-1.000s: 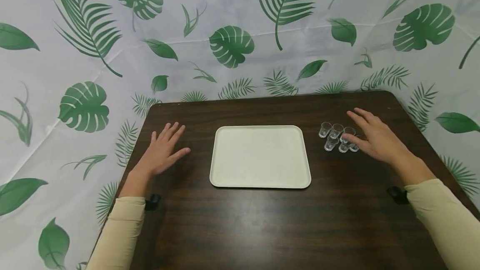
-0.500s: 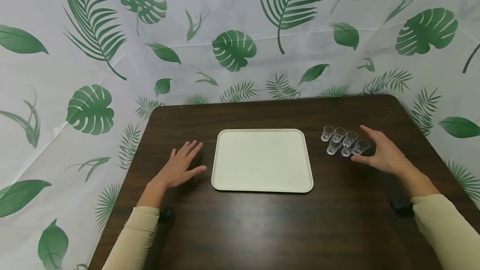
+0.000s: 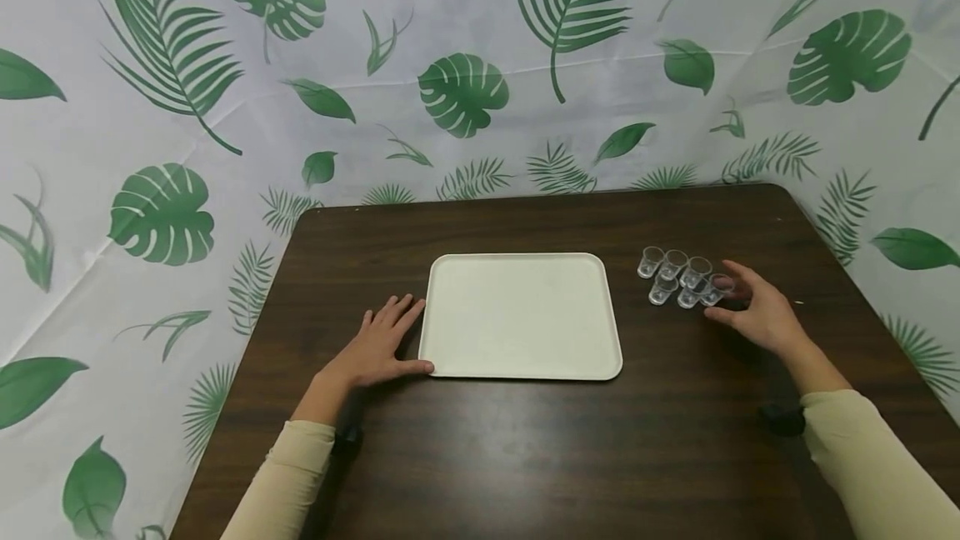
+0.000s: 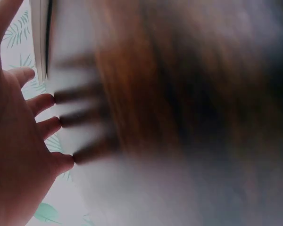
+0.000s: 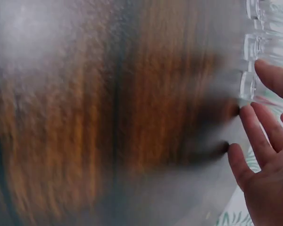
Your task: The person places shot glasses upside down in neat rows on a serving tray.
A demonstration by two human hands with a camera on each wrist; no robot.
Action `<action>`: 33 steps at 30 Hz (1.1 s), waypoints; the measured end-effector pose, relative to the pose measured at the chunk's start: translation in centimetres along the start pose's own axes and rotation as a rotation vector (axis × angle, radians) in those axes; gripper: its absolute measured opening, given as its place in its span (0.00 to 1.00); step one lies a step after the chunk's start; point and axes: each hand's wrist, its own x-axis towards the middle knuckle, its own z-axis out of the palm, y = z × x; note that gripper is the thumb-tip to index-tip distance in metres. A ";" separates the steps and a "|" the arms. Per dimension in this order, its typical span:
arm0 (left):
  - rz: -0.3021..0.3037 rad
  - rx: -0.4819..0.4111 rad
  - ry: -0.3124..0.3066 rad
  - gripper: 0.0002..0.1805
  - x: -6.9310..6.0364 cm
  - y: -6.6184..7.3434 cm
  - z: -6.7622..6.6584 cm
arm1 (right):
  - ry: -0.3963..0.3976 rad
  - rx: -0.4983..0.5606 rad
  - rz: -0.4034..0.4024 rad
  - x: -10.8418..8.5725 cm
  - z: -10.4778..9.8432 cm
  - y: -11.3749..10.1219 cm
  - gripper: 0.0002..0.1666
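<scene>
A cream rectangular tray (image 3: 521, 315) lies flat on the dark wooden table. My left hand (image 3: 378, 348) is at its left side, fingers spread, fingertips and thumb at the rim; the left wrist view shows several fingertips down on the tabletop. To the right of the tray stand several small clear cups (image 3: 650, 262) in a tight cluster. The rightmost cup (image 3: 717, 290) lies between the thumb and fingers of my right hand (image 3: 761, 315). Those fingers are extended around it, and one shows through the clear wall. In the right wrist view, lower fingertips (image 5: 232, 148) touch the table.
The brown table (image 3: 487, 457) extends toward me, its far edge close to a white leaf-patterned cloth backdrop (image 3: 480, 23). Dark wrist cameras (image 3: 782, 419) sit beneath both forearms. The other cups stand close to the one at my right hand.
My left hand has moved right and nearer, from beside the tray to its left rim. My right hand has come down from above the cups to around the rightmost one.
</scene>
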 end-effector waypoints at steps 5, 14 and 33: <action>-0.010 0.006 -0.012 0.60 0.1 0.2 0.1 | 0.041 0.028 0.023 -0.1 0.6 0.2 0.44; -0.012 0.016 0.002 0.62 0.1 0.4 0.5 | 0.110 0.070 0.057 -0.2 1.5 1.0 0.34; -0.038 -0.005 -0.042 0.64 0.2 0.4 0.6 | 0.296 0.151 0.070 -0.4 1.0 0.2 0.28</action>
